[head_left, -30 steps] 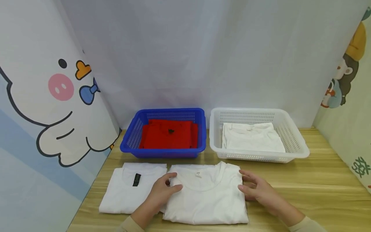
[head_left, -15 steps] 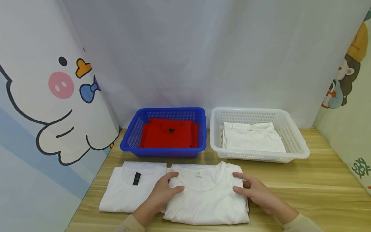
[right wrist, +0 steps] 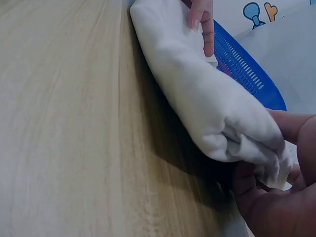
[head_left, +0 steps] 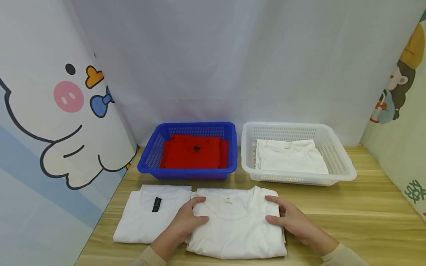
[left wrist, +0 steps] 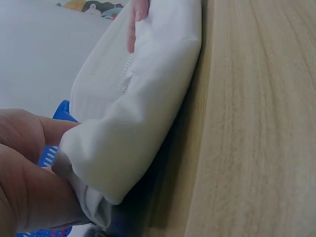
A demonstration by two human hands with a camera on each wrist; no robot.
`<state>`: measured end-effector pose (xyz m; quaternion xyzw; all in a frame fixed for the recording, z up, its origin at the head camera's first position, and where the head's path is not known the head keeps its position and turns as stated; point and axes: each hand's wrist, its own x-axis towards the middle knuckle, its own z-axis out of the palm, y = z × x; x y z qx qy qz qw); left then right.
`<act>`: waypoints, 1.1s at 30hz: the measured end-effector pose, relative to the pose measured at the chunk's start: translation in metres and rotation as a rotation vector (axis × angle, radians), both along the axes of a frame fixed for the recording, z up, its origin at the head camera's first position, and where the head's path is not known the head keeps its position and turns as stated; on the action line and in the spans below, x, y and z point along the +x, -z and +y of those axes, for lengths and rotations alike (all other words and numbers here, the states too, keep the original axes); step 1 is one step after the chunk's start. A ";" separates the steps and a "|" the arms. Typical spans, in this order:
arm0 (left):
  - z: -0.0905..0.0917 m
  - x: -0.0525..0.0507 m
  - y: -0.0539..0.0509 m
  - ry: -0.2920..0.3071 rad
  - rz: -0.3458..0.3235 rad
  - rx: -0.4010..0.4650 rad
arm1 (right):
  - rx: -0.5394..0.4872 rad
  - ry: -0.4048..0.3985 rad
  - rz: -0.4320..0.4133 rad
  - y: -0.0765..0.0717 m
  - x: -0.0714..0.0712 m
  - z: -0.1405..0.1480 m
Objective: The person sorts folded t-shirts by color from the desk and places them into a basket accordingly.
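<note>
Neck label (head_left: 228,200) on the ctr folded white crew-neck T-shirt (head_left: 244,236) is white w/ dark print, too small to read; black tag (head_left: 156,204) on the other white T-shirt (head_left: 141,226), just L of it, also illegible. Same for the dark tag (head_left: 196,148) on the red garments (head_left: 189,159) inside the blue plastic basket (head_left: 191,174), & the pale label (head_left: 287,147) on the white top (head_left: 294,163) inside the white plastic basket (head_left: 301,178). Green Chinese-style char. (head_left: 414,191) on the R wall, can't make out which. Ctr T-shirt is on the wood-grain table (head_left: 352,207), btwn L hand (head_left: 186,221) & R hand (head_left: 293,221), in front of both baskets, neckline twd them. Each hand pinches one side edge of it, L hand the L edge, R hand the R; wrist views show cloth btwn thumb & fingers both sides. Thumbs & forefingers point inward, thumbs nearer the person, tips on the cloth. Forearms slant in from the btm corners, cream sleeves (head_left: 150,258) pulled to abt the wrists.
</note>
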<state>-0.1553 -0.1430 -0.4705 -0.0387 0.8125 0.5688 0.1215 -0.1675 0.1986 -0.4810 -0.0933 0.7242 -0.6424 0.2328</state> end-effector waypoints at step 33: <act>-0.007 0.002 0.008 0.116 0.138 0.024 | 0.060 0.082 0.090 -0.007 0.004 0.003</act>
